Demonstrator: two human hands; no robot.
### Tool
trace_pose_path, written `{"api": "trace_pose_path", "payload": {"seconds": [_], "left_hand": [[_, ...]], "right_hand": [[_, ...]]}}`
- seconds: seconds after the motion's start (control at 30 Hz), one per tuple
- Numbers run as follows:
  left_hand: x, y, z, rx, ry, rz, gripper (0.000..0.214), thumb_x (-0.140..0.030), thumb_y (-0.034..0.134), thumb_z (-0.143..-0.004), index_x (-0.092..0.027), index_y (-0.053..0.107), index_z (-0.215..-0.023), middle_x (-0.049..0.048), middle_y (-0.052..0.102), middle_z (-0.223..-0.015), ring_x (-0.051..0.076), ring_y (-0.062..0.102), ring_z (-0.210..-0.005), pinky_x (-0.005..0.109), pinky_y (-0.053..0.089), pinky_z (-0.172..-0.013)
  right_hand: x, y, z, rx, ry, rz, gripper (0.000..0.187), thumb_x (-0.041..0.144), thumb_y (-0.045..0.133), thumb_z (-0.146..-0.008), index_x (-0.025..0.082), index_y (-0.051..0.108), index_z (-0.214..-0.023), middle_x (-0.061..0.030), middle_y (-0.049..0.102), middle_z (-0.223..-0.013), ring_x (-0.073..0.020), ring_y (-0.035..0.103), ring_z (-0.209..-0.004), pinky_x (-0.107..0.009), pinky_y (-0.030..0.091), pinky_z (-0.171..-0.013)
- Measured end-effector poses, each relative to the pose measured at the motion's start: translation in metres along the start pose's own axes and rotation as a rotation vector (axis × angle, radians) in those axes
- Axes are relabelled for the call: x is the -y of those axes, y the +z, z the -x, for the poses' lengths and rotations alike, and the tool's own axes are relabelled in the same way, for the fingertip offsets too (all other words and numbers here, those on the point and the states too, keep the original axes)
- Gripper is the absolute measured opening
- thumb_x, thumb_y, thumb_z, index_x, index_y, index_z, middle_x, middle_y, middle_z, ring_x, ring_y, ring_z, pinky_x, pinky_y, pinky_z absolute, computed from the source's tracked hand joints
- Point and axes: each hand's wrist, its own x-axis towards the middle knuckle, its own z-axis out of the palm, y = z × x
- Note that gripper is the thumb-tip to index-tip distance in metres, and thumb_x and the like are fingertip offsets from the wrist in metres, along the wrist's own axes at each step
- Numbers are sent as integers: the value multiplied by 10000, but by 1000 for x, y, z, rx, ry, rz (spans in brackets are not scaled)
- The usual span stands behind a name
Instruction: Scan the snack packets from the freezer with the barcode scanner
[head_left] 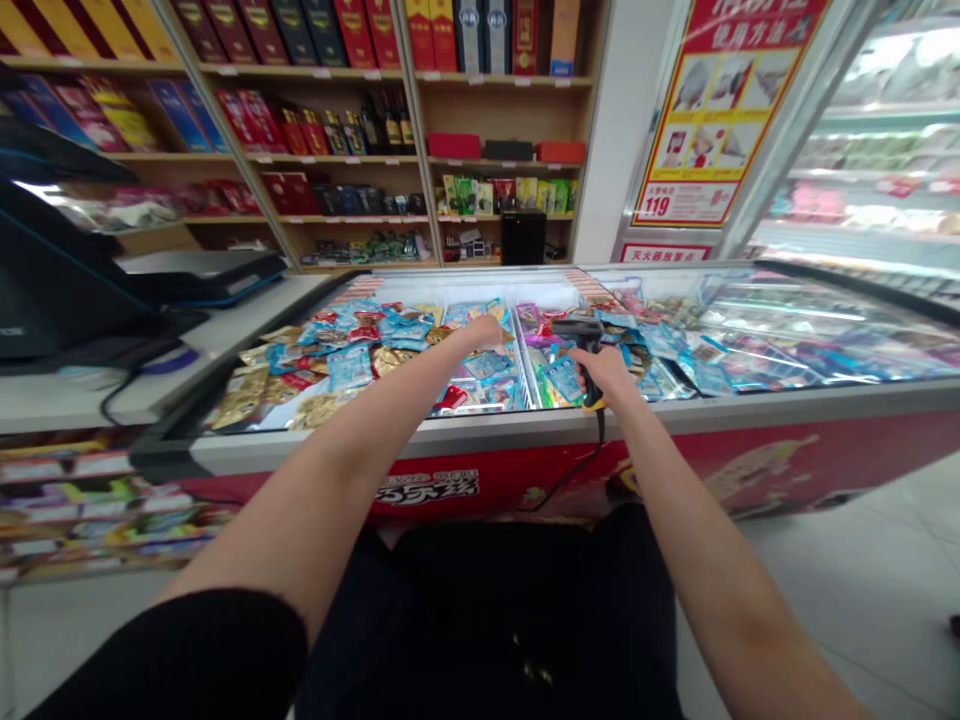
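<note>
right hand (604, 372) gripping a corded barcode scanner (587, 340) over the chest freezer (480, 432), left hand (484, 335) reaching in above the foil snack packets (390, 340)

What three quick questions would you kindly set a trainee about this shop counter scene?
1. Which hand holds the scanner, left or right?
2. True or false: the cord hangs down over the front of the freezer.
3. What number is printed at the bottom of the red and yellow poster?

Key:
1. The right hand
2. True
3. 119
</note>
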Motion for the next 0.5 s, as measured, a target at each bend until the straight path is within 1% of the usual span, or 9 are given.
{"api": "trace_pose_path", "payload": {"seconds": [0.1,0.17,0.23,0.27,0.33,0.37,0.43,0.47,0.5], "left_hand": [[4,-1,18,122,-27,-225,459,-263,896,-648,-114,824,-1077,187,803,-1108,349,722,-1175,298,525,-1002],[5,2,30,124,-32,-278,562,-308,873,-695,-82,790,-1204,242,766,-1231,370,707,-1212,329,528,-1021],[7,6,40,125,-27,-284,582,-336,838,-743,-73,766,-1257,251,746,-1281,360,703,-1220,332,528,-1018],[9,8,44,123,-18,-273,567,-352,826,-759,-90,766,-1258,229,752,-1283,341,706,-1214,313,527,-1007],[14,11,50,106,7,-227,473,-384,819,-765,-145,793,-1172,155,787,-1224,296,715,-1181,259,520,-966],[17,12,52,84,22,-190,386,-387,822,-759,-167,808,-1075,119,806,-1148,280,721,-1150,241,515,-942],[26,10,53,0,23,-66,172,-337,832,-732,-186,774,-790,65,795,-889,267,732,-1052,234,512,-884],[30,8,53,-52,3,37,175,-285,836,-713,-189,705,-648,46,737,-737,263,732,-984,238,510,-848],[34,6,54,-113,-31,190,261,-222,839,-687,-191,622,-545,28,651,-610,255,725,-910,243,505,-810]], "right_hand": [[3,23,8,48,5,23,275,138,717,-862,203,514,-688,46,511,-481,-94,436,-367,-214,368,-348],[4,36,13,78,3,44,277,136,723,-859,202,515,-688,46,512,-481,-93,438,-365,-212,371,-350],[5,47,18,107,-5,77,288,143,706,-876,200,513,-670,37,509,-475,-98,444,-366,-218,377,-355],[6,52,22,123,-10,97,297,147,696,-886,199,511,-659,33,507,-472,-100,446,-367,-221,379,-357],[8,61,29,141,-25,134,308,145,684,-894,198,507,-648,31,504,-469,-101,446,-368,-222,378,-362],[9,65,33,145,-34,148,305,137,682,-892,198,508,-650,33,506,-470,-101,448,-368,-219,377,-363],[13,71,40,149,-55,163,293,119,673,-889,195,513,-655,37,510,-474,-98,453,-366,-212,378,-363],[15,73,43,150,-63,169,292,114,667,-889,195,513,-654,38,510,-474,-97,455,-364,-210,380,-361],[17,74,46,151,-73,171,293,112,664,-888,194,513,-651,38,509,-473,-95,456,-362,-208,381,-359]]}}
